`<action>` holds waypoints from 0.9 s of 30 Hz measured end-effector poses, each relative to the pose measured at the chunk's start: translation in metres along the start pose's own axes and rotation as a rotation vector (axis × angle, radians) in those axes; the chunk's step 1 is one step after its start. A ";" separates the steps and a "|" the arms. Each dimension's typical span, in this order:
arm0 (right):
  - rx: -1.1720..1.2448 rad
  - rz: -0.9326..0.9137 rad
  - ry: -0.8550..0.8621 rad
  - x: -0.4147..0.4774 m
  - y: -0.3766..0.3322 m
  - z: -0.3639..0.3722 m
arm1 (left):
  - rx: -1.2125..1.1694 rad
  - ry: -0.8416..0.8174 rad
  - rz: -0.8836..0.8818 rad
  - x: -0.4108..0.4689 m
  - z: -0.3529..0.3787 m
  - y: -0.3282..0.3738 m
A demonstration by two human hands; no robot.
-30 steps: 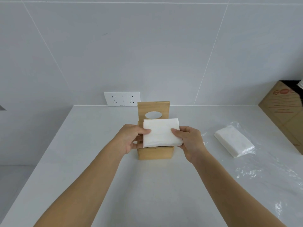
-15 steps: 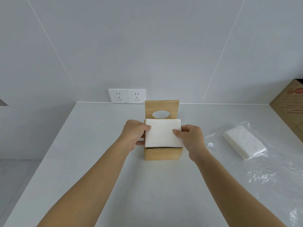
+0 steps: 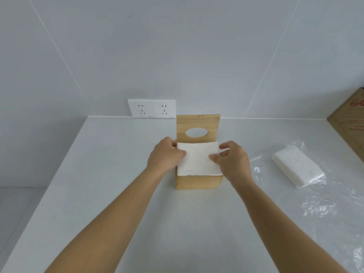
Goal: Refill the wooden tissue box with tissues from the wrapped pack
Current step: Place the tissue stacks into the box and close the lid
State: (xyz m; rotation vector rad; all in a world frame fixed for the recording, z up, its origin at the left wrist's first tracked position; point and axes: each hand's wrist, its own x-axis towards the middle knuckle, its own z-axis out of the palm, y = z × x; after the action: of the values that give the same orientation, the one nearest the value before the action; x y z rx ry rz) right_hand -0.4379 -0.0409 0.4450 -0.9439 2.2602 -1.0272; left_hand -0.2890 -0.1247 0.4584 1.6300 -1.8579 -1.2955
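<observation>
While my left hand [image 3: 163, 156] and right hand [image 3: 234, 162] pinch the side edges of the tissue stack [image 3: 197, 160] with curled fingers, seating it in the open wooden tissue box [image 3: 199, 182], next I'd press it down level so the far lid [image 3: 198, 123] can close.
</observation>
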 end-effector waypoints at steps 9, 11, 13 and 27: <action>-0.322 -0.186 0.132 0.002 0.007 0.017 | 0.396 0.068 0.230 0.000 0.011 -0.010; -0.363 -0.216 0.157 0.002 0.009 0.020 | 0.413 0.098 0.274 0.000 0.013 -0.013; -0.418 -0.251 0.180 0.003 0.011 0.022 | 0.433 0.134 0.337 -0.001 0.015 -0.016; -0.663 -0.316 0.154 0.006 0.016 0.035 | 0.722 0.296 0.503 -0.013 0.037 -0.032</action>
State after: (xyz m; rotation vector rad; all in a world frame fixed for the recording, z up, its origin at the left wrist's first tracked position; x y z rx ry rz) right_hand -0.4252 -0.0537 0.4101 -1.5729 2.6999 -0.4579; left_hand -0.2942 -0.0955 0.4180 1.3748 -2.4560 -0.1596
